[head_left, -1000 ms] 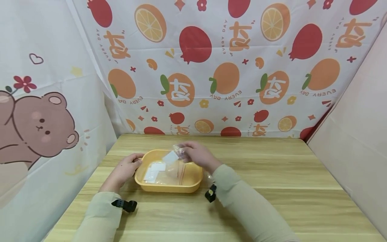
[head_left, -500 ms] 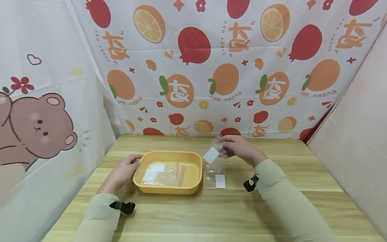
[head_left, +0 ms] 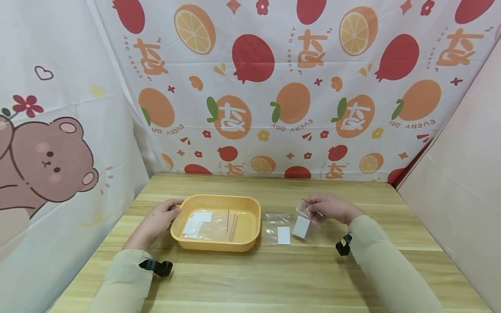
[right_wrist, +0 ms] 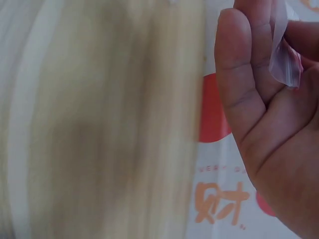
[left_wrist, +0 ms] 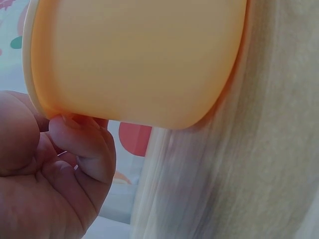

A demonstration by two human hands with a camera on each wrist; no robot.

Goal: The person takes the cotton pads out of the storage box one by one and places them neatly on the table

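A shallow yellow plastic tray (head_left: 215,246) stands left of the table's middle. My left hand (head_left: 156,219) holds its left end; in the left wrist view the fingers (left_wrist: 82,144) curl against the tray's wall (left_wrist: 144,74). Right of the tray, my right hand (head_left: 332,208) pinches a clear zip bag with a white label (head_left: 301,227) by its top edge. The bag's lower part hangs at or just over the tabletop; contact cannot be told. In the right wrist view, only its zip edge (right_wrist: 286,67) shows between thumb and fingers.
Between the tray and the held bag, another clear zip bag (head_left: 283,235) lies flat, its white label at lower right. Several more labelled bags (head_left: 213,227) overlap inside the tray. A fruit-patterned cloth (head_left: 254,104) hangs behind the wooden table (head_left: 250,282).
My right hand has carried the zip bag out of the tray, rightward past the bag on the table, and then lower. The left hand keeps its hold on the tray.
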